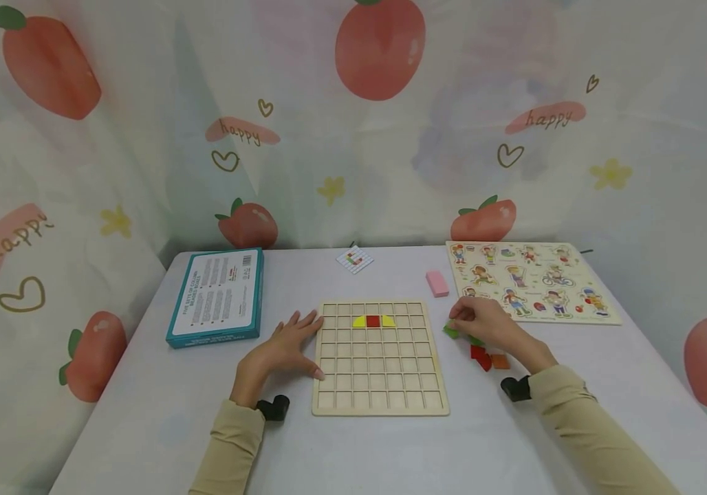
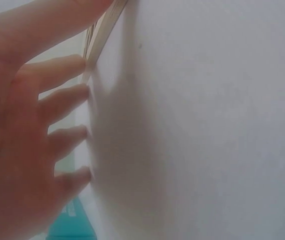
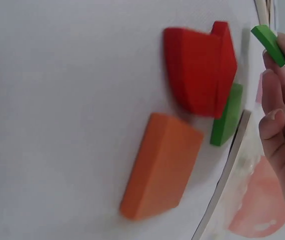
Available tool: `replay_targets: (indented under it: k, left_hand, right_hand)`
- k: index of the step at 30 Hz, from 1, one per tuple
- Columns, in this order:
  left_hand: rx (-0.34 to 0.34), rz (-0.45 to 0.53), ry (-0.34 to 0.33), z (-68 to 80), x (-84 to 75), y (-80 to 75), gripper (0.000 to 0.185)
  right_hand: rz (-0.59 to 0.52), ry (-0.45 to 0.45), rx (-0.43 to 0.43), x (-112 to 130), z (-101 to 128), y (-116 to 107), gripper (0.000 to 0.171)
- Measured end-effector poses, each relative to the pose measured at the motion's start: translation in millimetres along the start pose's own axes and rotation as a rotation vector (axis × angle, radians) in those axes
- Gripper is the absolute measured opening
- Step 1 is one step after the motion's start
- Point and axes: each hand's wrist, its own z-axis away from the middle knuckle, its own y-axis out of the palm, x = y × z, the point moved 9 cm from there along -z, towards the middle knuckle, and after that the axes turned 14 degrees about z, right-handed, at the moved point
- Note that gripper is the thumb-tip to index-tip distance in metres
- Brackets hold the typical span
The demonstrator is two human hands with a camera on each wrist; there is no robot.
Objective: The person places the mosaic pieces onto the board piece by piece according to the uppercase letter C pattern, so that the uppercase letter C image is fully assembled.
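Observation:
A wooden grid board (image 1: 378, 405) lies in the middle of the table, a red square tile (image 1: 373, 322) between two yellow quarter-round tiles (image 1: 360, 322) in its second row. My left hand (image 1: 285, 347) is spread along the board's left edge, thumb and fingertips touching its side. Between thumb and fingers my right hand (image 1: 483, 322) pinches a green tile (image 3: 269, 45) right of the board. Below that hand lie red tiles (image 3: 195, 70), an orange square tile (image 3: 165, 167) and another green tile (image 3: 227, 117).
A teal box (image 1: 214, 295) lies at the back left. A small pattern card (image 1: 355, 259) is behind the board. A pink block (image 1: 437, 283) sits near a wooden picture puzzle (image 1: 533, 282) at the back right. Black wrist cameras (image 1: 274, 408) stick out from both sleeves.

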Motion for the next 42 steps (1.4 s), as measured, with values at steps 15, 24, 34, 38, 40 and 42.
replay_targets:
  k: [15,24,34,38,40,42]
  left_hand:
    - [0.004,-0.010,-0.007,1.1,3.9,-2.5,0.111]
    - [0.007,-0.006,0.016,1.2,1.7,-2.7,0.111]
    - [0.012,0.003,0.040,-1.1,1.2,-1.1,0.111]
    - [0.010,-0.005,0.025,-2.4,1.1,-0.6,0.111]
    - [0.009,-0.006,0.019,-3.2,1.5,-0.3,0.112]
    - [0.010,-0.007,0.015,-3.3,1.7,0.1,0.112]
  right_hand:
    - [-0.125,-0.085,-0.023,43,-13,8,0.012]
    - [-0.169,-0.143,0.017,63,-24,18,0.015]
    - [-0.160,-0.183,0.055,87,-31,26,0.023]
    - [-0.146,-0.189,0.066,95,-34,30,0.028]
    - [-0.144,-0.200,0.065,99,-35,30,0.029]
    - [-0.153,-0.215,0.064,103,-36,31,0.030]
